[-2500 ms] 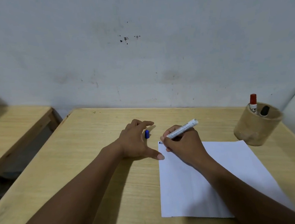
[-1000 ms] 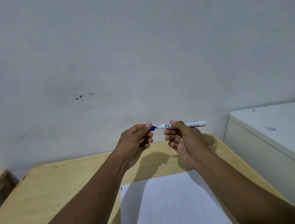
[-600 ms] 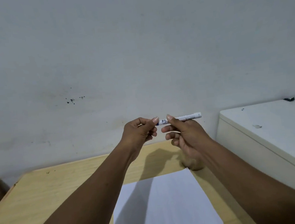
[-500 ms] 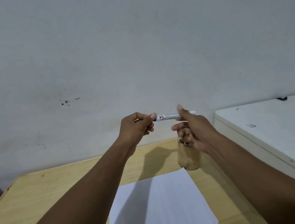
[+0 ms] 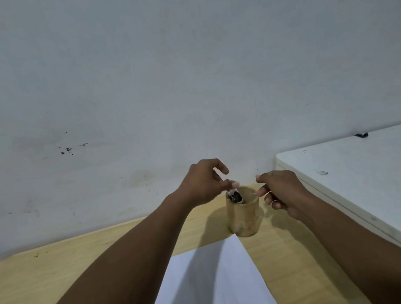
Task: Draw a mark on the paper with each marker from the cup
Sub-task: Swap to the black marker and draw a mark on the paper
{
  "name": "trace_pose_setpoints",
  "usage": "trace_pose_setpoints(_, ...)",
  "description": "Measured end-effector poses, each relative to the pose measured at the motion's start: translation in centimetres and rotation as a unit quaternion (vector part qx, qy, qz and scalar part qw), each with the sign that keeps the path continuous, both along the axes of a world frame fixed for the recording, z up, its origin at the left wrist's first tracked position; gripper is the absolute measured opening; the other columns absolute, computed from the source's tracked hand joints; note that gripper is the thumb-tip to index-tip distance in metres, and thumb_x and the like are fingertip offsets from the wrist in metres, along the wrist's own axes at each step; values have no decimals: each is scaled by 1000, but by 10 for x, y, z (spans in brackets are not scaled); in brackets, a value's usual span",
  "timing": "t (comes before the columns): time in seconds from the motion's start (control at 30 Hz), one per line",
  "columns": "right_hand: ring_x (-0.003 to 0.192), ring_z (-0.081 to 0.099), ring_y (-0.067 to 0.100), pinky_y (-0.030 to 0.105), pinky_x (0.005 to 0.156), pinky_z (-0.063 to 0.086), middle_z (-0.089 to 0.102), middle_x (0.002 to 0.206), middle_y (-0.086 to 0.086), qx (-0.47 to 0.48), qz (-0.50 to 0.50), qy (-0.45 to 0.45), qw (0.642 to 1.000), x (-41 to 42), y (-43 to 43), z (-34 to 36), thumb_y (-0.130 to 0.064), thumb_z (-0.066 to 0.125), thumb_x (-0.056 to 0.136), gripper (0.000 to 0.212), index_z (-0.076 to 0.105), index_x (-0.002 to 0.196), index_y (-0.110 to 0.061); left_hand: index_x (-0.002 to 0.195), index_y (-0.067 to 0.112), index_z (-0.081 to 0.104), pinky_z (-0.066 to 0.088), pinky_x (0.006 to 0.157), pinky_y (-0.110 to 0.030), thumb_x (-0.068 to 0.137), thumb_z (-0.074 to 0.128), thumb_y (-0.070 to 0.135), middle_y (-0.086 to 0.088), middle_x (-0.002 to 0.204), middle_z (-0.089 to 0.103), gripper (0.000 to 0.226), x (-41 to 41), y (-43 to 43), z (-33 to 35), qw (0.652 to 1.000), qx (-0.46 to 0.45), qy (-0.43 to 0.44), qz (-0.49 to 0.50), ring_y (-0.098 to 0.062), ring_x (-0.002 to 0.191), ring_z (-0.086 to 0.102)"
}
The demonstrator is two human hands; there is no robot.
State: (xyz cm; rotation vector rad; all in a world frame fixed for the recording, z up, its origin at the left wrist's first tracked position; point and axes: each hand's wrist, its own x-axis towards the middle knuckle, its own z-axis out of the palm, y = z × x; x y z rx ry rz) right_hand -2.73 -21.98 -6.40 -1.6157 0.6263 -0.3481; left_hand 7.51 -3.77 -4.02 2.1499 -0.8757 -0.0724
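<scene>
The left hand (image 5: 203,184) is pinching a marker (image 5: 231,190) over the cup (image 5: 244,216); the right hand (image 5: 283,192) is hovering beside it, fingers loosely curled, grasping nothing

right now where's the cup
In the head view the cup stands on the wooden table near the wall, just beyond the paper, between the left hand and right hand.
</scene>
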Motion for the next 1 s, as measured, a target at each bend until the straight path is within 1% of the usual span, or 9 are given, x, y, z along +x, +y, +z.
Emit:
trace_pose_setpoints(0.17, 37, 49, 15, 22, 38, 31, 68, 74, 14, -10, 7, -2, 1000, -1, -2, -4, -18, 62, 96, 21, 69, 105, 0, 112, 22, 69, 52, 73, -29, 72, 89, 45, 4, 85, 74, 50, -7, -17, -11, 998, 63, -10, -3, -13, 90, 67)
trace_pose_setpoints(0.33, 40, 50, 16, 22, 38, 31, 69, 74, 14, -3, 7, -8, 1000, -3, -4, -6, -18, 63, 96, 21, 69, 105, 0, 90, 15, 76, 62, 78, -43, 84, 79, 21, -3, 82, 77, 9, -12, -28, -19, 996, 53, -60, 32, -20, 78, 73)
trace_pose_setpoints(0.47, 41, 50, 15, 22, 39, 29, 66, 67, 10, 8, 30, -17, 999, -5, 5, 4, -21, 65, 95, 22, 71, 99, -1, 85, 16, 77, 61, 77, -37, 86, 79, 28, -2, 78, 78, 12, -9, -14, 6, 993, 3, -91, 68, -17, 74, 73)
trace_pose_setpoints(0.57, 43, 54, 14, 23, 39, 28, 66, 62, 5, 23, 127, 4, 992, -2, 39, 20, -38, 67, 94, 32, 71, 93, -7, 82, 13, 79, 59, 66, -26, 87, 79, 27, -2, 75, 80, 15, -4, 15, 39, 992, -42, -94, 75, -18, 70, 76)
trace_pose_setpoints(0.63, 44, 55, 15, 22, 37, 28, 68, 67, 6, 71, 207, 5, 976, 2, 71, 28, -52, 66, 92, 47, 71, 101, -7, 82, 13, 79, 55, 58, -22, 88, 78, 28, -2, 71, 79, 16, 0, 41, 57, 990, -83, -79, 86, -15, 63, 74)
trace_pose_setpoints(0.7, 46, 53, 16, 21, 37, 30, 69, 74, 8, 157, 267, -18, 951, 9, 104, 29, -63, 64, 88, 60, 67, 112, -8, 84, 12, 80, 57, 63, -32, 88, 78, 29, -9, 71, 79, 17, 4, 68, 65, 987, -122, -49, 90, -16, 63, 71)
trace_pose_setpoints(0.8, 43, 48, 13, 20, 37, 27, 66, 73, 6, 299, 262, -69, 915, 22, 145, 25, -70, 63, 84, 67, 65, 114, -11, 87, 7, 80, 59, 70, -37, 90, 77, 26, -15, 79, 80, 19, 7, 106, 61, 984, -147, -5, 96, -20, 67, 70)
trace_pose_setpoints(0.9, 38, 41, 9, 18, 35, 22, 60, 63, 4, 397, 178, -116, 893, 40, 175, 13, -57, 66, 90, 48, 65, 104, -11, 89, 4, 80, 57, 65, -29, 89, 78, 26, -10, 77, 81, 22, 6, 138, 45, 979, -164, 27, 120, -16, 64, 71)
trace_pose_setpoints(1.0, 35, 43, 9, 19, 34, 24, 57, 59, 4, 407, 143, -125, 893, 51, 196, 1, -38, 64, 98, 28, 61, 94, -11, 90, 1, 80, 55, 61, -25, 88, 80, 26, -8, 76, 80, 25, 2, 166, 21, 972, -183, 71, 132, -16, 63, 70)
